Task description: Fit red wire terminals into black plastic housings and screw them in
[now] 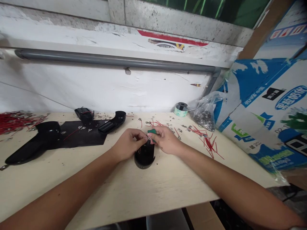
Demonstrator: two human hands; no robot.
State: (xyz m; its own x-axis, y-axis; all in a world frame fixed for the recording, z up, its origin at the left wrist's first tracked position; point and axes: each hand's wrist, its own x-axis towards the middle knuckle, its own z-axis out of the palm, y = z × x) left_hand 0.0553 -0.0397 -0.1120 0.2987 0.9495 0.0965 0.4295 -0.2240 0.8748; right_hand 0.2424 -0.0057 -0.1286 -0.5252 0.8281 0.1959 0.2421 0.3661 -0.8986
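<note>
In front of me on the table, a black curved plastic shell (pixel 144 157) has its rounded end towards me. My left hand (pixel 128 144) is closed at the shell's far left side. Its thumb and index finger pinch close to a small shiny metal piece (pixel 149 138). Opposite it, my right hand (pixel 166 140) is closed around a small green and red object (pixel 153 136), whose kind I cannot make out. The fingertips of both hands nearly meet over the shell and partly cover its far end.
More black shells (pixel 32 145) lie left, by a dark mat (pixel 80 135). Red wires (pixel 14 123) pile at far left; others (pixel 211 145) lie right, among metal bits. A clear bag (pixel 205 116) of metal parts, a spool (pixel 181 109) and a carton (pixel 268 111) stand right.
</note>
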